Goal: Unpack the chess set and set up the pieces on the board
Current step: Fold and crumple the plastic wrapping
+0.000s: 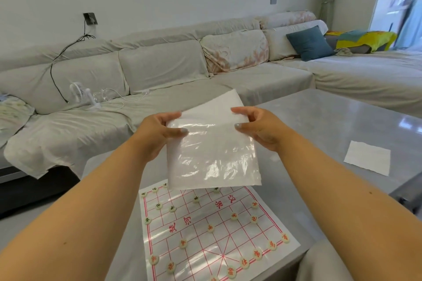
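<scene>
A thin, glossy clear plastic bag (212, 155) with a white sheet (219, 107) showing at its top is held up in the middle of the frame, above the far edge of the board. The left hand (159, 131) pinches the bag's upper left corner between thumb and curled fingers; the right hand (255, 129) pinches the upper right corner the same way. The bag is crinkled and catches bright glare. Below it, at lower centre, the chess board (205, 232) lies flat on the bench (331, 121): a shiny white sheet printed with a red grid, a diagonal cross in the near palace, and large red characters across its middle band, among them 汉界. Small round cream pieces (234, 216) stand on the grid, the near ones marked in red, the far ones in dark green; their characters are too small to read. The bench top is smooth, grey and reflective. At the right of the frame a white, textured paper napkin (367, 157) lies flat on it, well apart from the board. Behind, a long sofa (159, 70) in pale grey covers fills the upper half, with a blue cushion (310, 43) at upper right and a small white fan (80, 93) at left.
</scene>
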`<state>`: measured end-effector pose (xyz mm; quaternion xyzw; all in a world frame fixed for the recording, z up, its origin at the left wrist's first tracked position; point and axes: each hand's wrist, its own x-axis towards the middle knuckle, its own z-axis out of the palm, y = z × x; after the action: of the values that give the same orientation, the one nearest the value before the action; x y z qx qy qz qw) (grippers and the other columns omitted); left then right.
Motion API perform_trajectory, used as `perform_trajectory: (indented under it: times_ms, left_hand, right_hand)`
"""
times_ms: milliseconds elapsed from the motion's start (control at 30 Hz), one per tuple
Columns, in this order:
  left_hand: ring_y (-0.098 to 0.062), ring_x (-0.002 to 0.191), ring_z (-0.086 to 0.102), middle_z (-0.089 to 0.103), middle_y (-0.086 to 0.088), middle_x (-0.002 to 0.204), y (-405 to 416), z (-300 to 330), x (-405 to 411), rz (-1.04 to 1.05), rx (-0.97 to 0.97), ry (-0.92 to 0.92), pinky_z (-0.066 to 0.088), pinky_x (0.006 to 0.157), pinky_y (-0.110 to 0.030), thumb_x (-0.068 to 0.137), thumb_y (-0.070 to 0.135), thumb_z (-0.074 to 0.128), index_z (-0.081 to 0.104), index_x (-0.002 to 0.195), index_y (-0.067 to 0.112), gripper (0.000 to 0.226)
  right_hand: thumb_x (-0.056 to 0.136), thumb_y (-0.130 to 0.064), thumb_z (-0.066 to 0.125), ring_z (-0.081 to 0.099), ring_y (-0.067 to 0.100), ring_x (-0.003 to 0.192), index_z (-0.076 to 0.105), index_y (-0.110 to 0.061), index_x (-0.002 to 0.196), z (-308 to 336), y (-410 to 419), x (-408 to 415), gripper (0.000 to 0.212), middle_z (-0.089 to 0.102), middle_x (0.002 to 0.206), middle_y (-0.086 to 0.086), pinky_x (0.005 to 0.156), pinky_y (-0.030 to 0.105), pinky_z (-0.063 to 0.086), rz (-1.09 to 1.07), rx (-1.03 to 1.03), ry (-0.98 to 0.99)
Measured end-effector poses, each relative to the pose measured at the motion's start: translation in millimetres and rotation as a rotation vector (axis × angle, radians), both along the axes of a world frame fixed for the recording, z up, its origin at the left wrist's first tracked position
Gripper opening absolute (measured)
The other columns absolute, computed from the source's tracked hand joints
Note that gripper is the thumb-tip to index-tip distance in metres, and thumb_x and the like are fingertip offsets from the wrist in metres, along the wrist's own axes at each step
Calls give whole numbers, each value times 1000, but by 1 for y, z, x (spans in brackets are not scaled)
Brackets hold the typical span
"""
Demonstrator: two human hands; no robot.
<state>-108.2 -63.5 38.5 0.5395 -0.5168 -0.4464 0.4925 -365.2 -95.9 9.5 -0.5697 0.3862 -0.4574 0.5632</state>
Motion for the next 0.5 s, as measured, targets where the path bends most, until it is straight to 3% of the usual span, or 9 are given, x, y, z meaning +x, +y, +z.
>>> perform_trajectory:
  times_ms: [133, 367, 500]
  left_hand:
    - [-19, 100, 61, 65, -11, 112, 0, 2, 5, 17, -57, -238, 47, 92, -25, 70, -5, 76, 66, 112, 6, 45]
    - [-8, 62, 51, 63, 3, 68, 2, 3, 6, 51, -205, -561, 37, 55, -13, 80, 13, 73, 74, 89, 15, 9]
    - [-11, 55, 48, 56, 1, 60, 4, 2, 6, 73, -242, -605, 39, 50, -14, 83, 22, 72, 72, 79, 10, 13]
  right_hand:
    - [78, 1, 71, 62, 23, 103, 65, -16, 116, 5, 1, -1, 42, 62, 116, 8, 96, 32, 50, -98, -131, 315]
    - [88, -14, 63, 53, 4, 80, 65, -16, 117, 12, -2, -3, 29, 58, 102, -7, 78, 17, 43, -164, -431, 739]
    - [93, -25, 56, 52, 13, 69, 63, -17, 91, 12, -11, -2, 11, 58, 84, 0, 62, 23, 42, -222, -528, 883]
